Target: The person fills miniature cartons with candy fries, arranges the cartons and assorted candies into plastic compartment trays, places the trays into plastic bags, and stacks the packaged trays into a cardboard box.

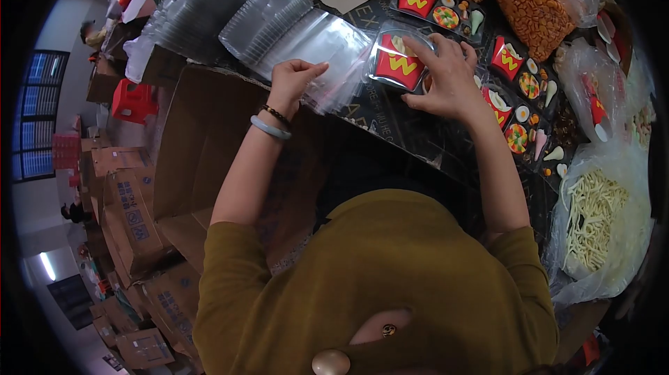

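Note:
My right hand (446, 79) is closed on a clear plastic box (396, 61) that has a red fries pouch with a yellow mark inside. The box rests at the edge of the dark patterned table (397, 124). My left hand (296, 82) has its thumb and fingers pinched together over the near edge of a pile of clear plastic bags (324, 48); whatever is between the fingertips is too small to tell. Right of my right hand lie filled trays (516, 61) with red pouches and toy food pieces. Another filled tray (439, 11) lies beyond it.
Stacked clear lids (268, 16) stand behind the bags. An open cardboard box (202, 124) sits below the table's left edge. Bags of orange pieces (533, 13) are at the back right, and a bag of pale strips (596, 215) is at the right. A red stool (132, 101) stands left.

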